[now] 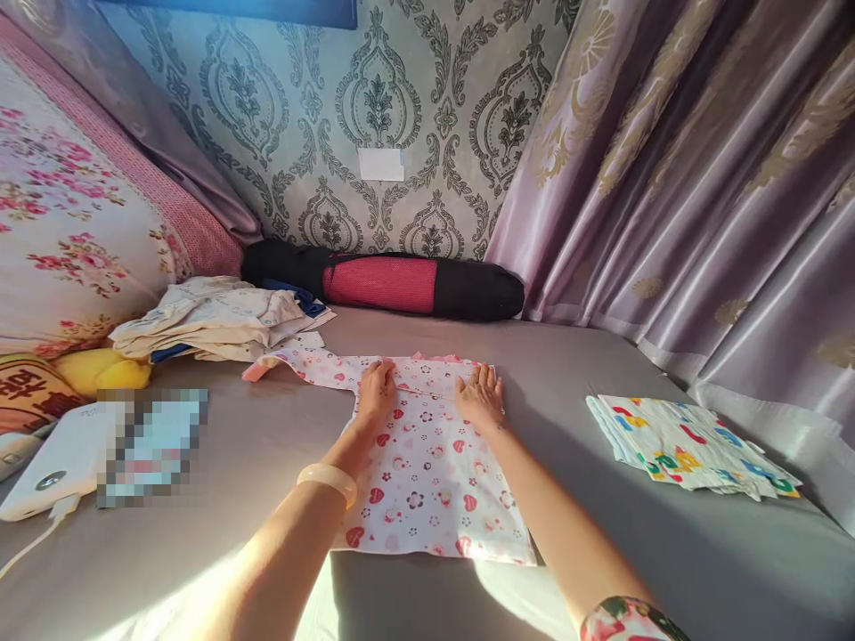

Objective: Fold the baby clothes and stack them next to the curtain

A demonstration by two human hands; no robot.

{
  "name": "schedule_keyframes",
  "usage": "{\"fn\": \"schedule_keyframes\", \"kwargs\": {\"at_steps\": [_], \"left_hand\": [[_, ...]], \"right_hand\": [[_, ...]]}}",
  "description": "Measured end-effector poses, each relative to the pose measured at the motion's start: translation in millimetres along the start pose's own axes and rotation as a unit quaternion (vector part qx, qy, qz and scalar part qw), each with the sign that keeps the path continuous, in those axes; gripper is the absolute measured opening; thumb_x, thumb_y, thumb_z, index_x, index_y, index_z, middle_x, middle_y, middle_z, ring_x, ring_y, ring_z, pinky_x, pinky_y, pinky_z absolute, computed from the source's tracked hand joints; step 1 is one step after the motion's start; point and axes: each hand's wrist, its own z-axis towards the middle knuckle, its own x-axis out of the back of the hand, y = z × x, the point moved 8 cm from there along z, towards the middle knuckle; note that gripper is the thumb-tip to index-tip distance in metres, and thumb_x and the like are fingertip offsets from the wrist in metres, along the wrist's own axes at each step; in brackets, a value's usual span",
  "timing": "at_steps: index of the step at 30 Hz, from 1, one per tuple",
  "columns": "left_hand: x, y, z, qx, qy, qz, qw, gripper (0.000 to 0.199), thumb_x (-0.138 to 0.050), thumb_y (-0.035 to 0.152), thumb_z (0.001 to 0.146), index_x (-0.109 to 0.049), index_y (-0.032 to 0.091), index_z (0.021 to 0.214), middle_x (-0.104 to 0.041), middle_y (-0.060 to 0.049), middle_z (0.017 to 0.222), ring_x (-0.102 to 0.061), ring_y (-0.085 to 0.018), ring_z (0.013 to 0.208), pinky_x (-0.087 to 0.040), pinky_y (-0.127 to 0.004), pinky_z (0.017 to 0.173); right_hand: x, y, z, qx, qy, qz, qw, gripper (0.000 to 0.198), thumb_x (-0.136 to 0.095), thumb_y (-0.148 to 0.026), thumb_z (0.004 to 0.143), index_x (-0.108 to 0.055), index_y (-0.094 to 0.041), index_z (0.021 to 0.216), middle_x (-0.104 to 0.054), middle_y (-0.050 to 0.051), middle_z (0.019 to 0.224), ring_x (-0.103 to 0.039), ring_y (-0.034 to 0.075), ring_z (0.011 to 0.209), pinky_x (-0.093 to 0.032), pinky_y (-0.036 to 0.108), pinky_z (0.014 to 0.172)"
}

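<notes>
A child's long-sleeved shirt (pixel 427 481), white with pink hearts and flowers, lies spread on the grey bed sheet with its hem toward me. Its left sleeve stretches out to a pink cuff; on the right side no sleeve shows, and the fabric there looks folded inward. Near the left shoulder, my left hand (pixel 378 392) presses on the shirt, its fingers bent and close together on the cloth. Flat on the upper right part rests my right hand (pixel 481 396), fingers stretched out. A pale bangle (pixel 327 482) circles my left forearm.
Folded clothes are stacked (pixel 214 316) at the left, near a yellow plush toy (pixel 103 371) and a white power bank (pixel 63 463) with a cable. A folded colourful garment (pixel 691 441) lies right. A black-and-red long bag (pixel 384 283) runs along the wall.
</notes>
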Motion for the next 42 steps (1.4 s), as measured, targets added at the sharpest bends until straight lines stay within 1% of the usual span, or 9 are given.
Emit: {"fn": "schedule_keyframes", "kwargs": {"at_steps": [7,10,12,15,19,23,27,36,42], "left_hand": [[-4.1,2.2,0.0,-0.006,-0.008,0.048,0.999,0.037,-0.036,0.014,0.091,-0.064,0.014,0.115,-0.063,-0.013,0.117,-0.056,-0.026,0.109,-0.044,-0.04,0.099],[-5.6,7.2,0.0,-0.023,-0.013,0.09,0.996,0.039,-0.035,0.014,0.091,-0.063,0.015,0.118,-0.061,-0.014,0.124,-0.055,-0.027,0.113,-0.044,-0.041,0.101],[-4.3,14.5,-1.9,-0.039,-0.005,0.133,0.99,0.04,-0.035,0.018,0.093,-0.062,0.014,0.123,-0.054,-0.015,0.135,-0.049,-0.03,0.123,-0.04,-0.045,0.105],[-5.4,34.0,-8.3,-0.094,-0.008,0.198,0.976,0.045,-0.035,0.031,0.097,-0.056,0.015,0.133,-0.037,-0.015,0.152,-0.028,-0.035,0.142,-0.026,-0.052,0.114],[-19.1,51.8,-17.5,-0.17,-0.079,0.238,0.953,0.051,-0.027,0.041,0.1,-0.047,0.023,0.143,-0.034,-0.01,0.156,-0.017,-0.033,0.147,-0.012,-0.054,0.119],[-32.9,42.1,-17.8,-0.144,-0.157,0.247,0.945,0.053,-0.024,0.046,0.1,-0.046,0.027,0.144,-0.039,-0.009,0.153,-0.026,-0.035,0.144,-0.017,-0.057,0.116],[-35.6,37.3,-15.9,-0.125,-0.174,0.249,0.945,0.054,-0.026,0.049,0.099,-0.045,0.028,0.144,-0.038,-0.01,0.153,-0.028,-0.036,0.143,-0.02,-0.057,0.115],[-27.5,40.8,-16.3,-0.114,-0.159,0.242,0.95,0.053,-0.028,0.046,0.099,-0.045,0.024,0.144,-0.036,-0.012,0.155,-0.028,-0.032,0.144,-0.02,-0.052,0.116],[-20.1,40.8,-14.4,-0.096,-0.097,0.237,0.962,0.054,-0.028,0.043,0.099,-0.044,0.018,0.144,-0.034,-0.016,0.155,-0.024,-0.033,0.145,-0.017,-0.058,0.116]], "right_hand": [[1.3,23.0,7.0,-0.051,0.009,-0.004,0.999,0.07,-0.023,-0.043,0.099,-0.023,0.005,0.151,-0.023,0.022,0.158,-0.023,0.031,0.145,-0.019,0.043,0.117],[5.0,25.6,8.6,-0.052,0.012,-0.014,0.999,0.071,-0.024,-0.044,0.099,-0.026,0.006,0.149,-0.026,0.024,0.156,-0.023,0.033,0.145,-0.018,0.045,0.117],[11.3,18.9,7.8,-0.02,0.031,-0.025,0.999,0.068,-0.024,-0.043,0.099,-0.027,0.002,0.15,-0.023,0.023,0.158,-0.017,0.033,0.147,-0.013,0.047,0.118],[17.3,-3.9,2.9,0.075,0.047,-0.022,0.996,0.061,-0.021,-0.042,0.101,-0.027,-0.011,0.153,-0.016,0.017,0.161,-0.01,0.029,0.149,-0.007,0.05,0.118],[10.5,-33.0,-4.8,0.18,0.013,0.003,0.984,0.057,-0.019,-0.044,0.101,-0.023,-0.026,0.155,-0.01,0.008,0.163,-0.007,0.028,0.149,-0.007,0.053,0.117],[0.0,-41.3,-4.0,0.191,-0.03,0.023,0.981,0.057,-0.02,-0.047,0.1,-0.022,-0.032,0.154,-0.009,0.005,0.164,-0.003,0.031,0.149,-0.007,0.059,0.115],[-4.8,-40.1,-1.1,0.176,-0.057,0.025,0.982,0.057,-0.022,-0.046,0.099,-0.02,-0.034,0.154,-0.007,0.003,0.164,-0.001,0.03,0.149,-0.006,0.062,0.114],[-4.0,-40.0,-0.2,0.173,-0.06,0.035,0.983,0.059,-0.022,-0.045,0.098,-0.019,-0.032,0.155,-0.006,0.004,0.164,0.0,0.03,0.149,-0.004,0.062,0.114],[1.6,-26.6,3.6,0.14,-0.036,0.036,0.989,0.065,-0.023,-0.042,0.098,-0.013,-0.014,0.156,-0.005,0.012,0.163,-0.004,0.025,0.15,-0.006,0.053,0.118]]}}
